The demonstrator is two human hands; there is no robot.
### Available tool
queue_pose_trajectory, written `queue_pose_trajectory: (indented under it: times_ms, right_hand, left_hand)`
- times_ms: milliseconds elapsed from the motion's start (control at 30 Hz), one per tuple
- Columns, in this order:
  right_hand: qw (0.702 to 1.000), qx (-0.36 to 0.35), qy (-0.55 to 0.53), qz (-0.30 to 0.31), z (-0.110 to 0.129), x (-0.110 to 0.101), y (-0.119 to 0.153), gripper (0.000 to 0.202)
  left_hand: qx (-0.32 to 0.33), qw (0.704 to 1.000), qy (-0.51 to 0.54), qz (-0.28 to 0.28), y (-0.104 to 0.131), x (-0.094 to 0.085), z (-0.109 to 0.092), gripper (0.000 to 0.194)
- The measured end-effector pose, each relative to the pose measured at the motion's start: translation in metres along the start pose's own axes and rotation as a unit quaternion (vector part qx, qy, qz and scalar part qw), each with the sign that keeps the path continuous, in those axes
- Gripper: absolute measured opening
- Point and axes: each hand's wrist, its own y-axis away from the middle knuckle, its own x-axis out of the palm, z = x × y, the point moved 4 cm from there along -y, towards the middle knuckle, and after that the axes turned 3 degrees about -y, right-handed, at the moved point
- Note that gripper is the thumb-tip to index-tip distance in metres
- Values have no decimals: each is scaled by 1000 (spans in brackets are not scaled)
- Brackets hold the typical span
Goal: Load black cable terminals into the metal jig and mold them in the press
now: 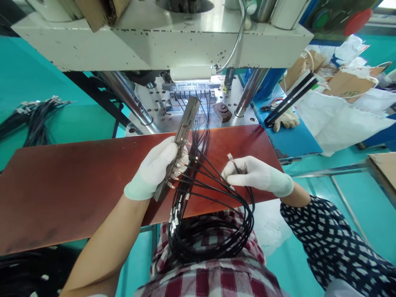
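Between press [161,51] and cable coil [185,251], left fingers [168,152] clasp bar [189,115], right fingers [239,180] pinch cables [236,166].

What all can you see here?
Metal bar: one, grey, centre
Cables: many, black, centre and bottom
Board: one, reddish, middle
Machine: one, white, top
Posts: several, silver, centre
Buttons: two, green and red, top right
Other cables: many, black, far left
Side table: one, blue, right
Loose glove: at least one, cream, right
Bags: several, white and brown, right
Checked clothing: some, red and white, bottom
Left hand: one, white-gloved, gripping bar
Right hand: one, white-gloved, holding cables
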Motion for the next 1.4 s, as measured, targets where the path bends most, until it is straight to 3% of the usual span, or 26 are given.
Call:
queue_pose_trajectory:
  times_ms: [133, 233, 333, 467, 600, 900, 1067, 1167, 1300, 1400]
  right_hand:
    - [983, -15, -28, -179, -1, -8, 0, 26]
    - [968, -31, -56, -242, 1, -3, -8, 30]
    - [964, -59, -45, -254, 5, 5, -17, 31]
    - [965, -100, -28, -241, 12, 9, -25, 25]
    - [978, -94, 32, -182, 20, 13, -28, 29]
    - [984, -71, 83, -137, 26, 17, -31, 35]
    - [977, -108, 129, -134, 25, 20, -31, 38]
    - [963, -135, 193, -132, 24, 19, -32, 37]
    - [919, -59, 318, -226, 22, 0, -22, 28]
    - [947, 7, 225, -231, 13, -15, -9, 29]
  left_hand:
    - [4, 999, -47, 8, 0, 1, 2, 32]
    - [-1, 992, -106, 61, 0, 10, 7, 33]
    - [-10, 987, -122, 99, 0, 19, 11, 35]
    - [-15, 987, -114, 110, 0, 23, 10, 36]
    - [-7, 985, -137, 104, 0, 20, 7, 36]
    - [-2, 978, -175, 115, 0, 21, 7, 37]
    - [18, 947, -310, 76, 2, 26, 2, 36]
    - [15, 942, -330, 58, 1, 28, 3, 36]
    - [-5, 963, -258, 72, 1, 28, 7, 37]
    - [-4, 973, -217, 81, 1, 25, 5, 38]
